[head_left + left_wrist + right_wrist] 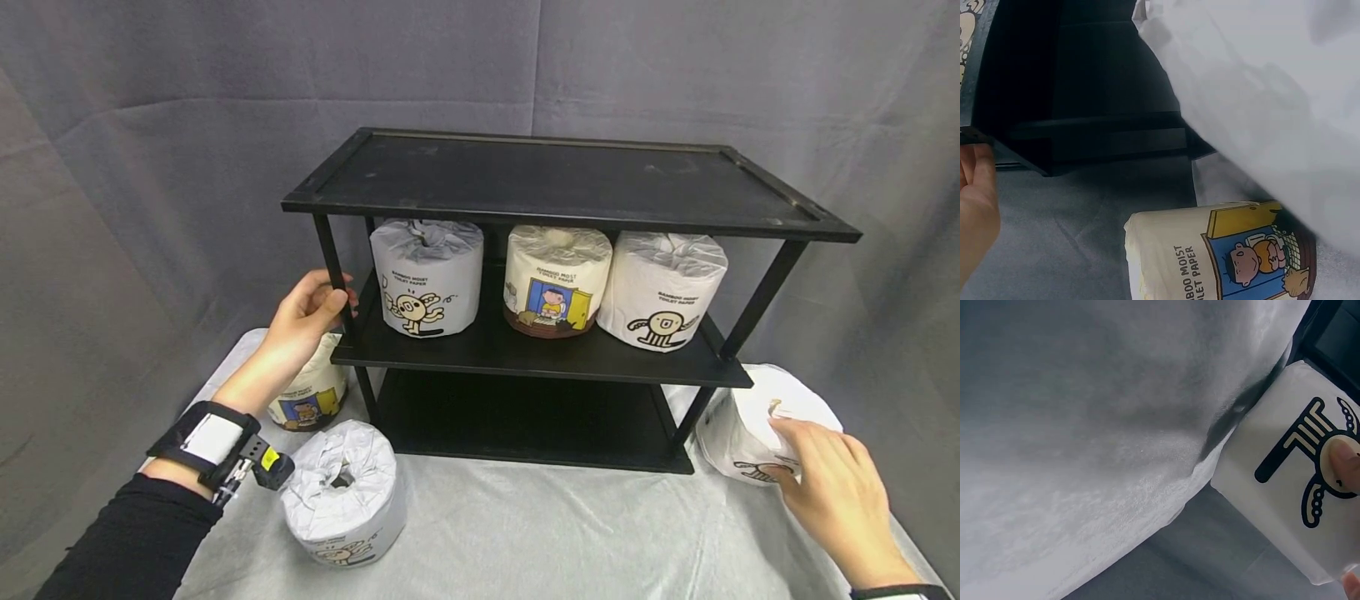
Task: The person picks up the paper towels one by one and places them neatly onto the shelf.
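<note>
On the left, my left hand (pixel 315 304) grips the front left post of a black two-tier shelf rack (pixel 540 358), its thumb in front. At the right edge of the table, my right hand (pixel 843 492) holds a white wrapped toilet paper roll (pixel 757 417). The right wrist view shows the thumb pressing on the printed figure of that toilet paper roll (pixel 1272 506). Three rolls stand upright on the middle board: a white one (pixel 431 283), a cream one (pixel 558 275) and another white one (pixel 667 287).
In front of the rack's left side stands a white roll (pixel 352 492). A cream roll (pixel 315 396) sits behind it, below my left forearm. The rack's top board (pixel 562 179) overhangs the rolls. Grey cloth (pixel 525 525) covers the table, and a grey curtain (pixel 450 58) hangs behind.
</note>
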Tool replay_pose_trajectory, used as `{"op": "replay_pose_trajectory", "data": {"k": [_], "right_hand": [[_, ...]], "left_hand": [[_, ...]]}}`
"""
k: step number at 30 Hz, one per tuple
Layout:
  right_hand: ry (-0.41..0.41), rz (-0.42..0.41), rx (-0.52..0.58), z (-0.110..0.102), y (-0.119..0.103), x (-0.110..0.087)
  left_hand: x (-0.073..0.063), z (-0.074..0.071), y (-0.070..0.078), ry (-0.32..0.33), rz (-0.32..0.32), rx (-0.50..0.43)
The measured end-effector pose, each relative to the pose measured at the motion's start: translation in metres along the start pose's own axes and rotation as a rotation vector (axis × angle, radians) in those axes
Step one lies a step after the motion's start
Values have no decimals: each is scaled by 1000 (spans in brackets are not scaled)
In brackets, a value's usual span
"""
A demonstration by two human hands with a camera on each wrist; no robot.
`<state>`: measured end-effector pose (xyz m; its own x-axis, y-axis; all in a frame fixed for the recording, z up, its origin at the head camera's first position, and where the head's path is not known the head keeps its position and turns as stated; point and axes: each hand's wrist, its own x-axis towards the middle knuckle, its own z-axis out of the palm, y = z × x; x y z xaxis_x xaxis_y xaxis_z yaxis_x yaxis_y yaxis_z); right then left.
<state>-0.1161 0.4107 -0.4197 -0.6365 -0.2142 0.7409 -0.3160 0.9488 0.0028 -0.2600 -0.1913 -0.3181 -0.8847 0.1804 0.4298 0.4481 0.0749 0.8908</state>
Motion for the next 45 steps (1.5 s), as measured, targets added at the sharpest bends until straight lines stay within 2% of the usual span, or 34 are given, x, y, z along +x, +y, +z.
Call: {"op": "replay_pose_trajectory", "data": {"k": [12, 21, 27, 34, 39, 45], "right_hand": [[94, -66, 5, -14, -15, -21], [179, -100, 20, -17, -21, -27], [171, -108, 32, -21, -30, -29], [208, -221, 47, -23, -44, -27], [185, -252, 67, -25, -59, -23], [117, -255, 72, -25, -78, -15]], "left_hand": [[0, -1, 2, 3, -10, 17], [1, -1, 1, 3, -23, 41], [2, -1, 1, 3, -19, 45], [1, -2, 1, -2, -27, 40], [1, -2, 0, -9, -18, -18], [1, -1, -2, -11, -7, -60]]}}
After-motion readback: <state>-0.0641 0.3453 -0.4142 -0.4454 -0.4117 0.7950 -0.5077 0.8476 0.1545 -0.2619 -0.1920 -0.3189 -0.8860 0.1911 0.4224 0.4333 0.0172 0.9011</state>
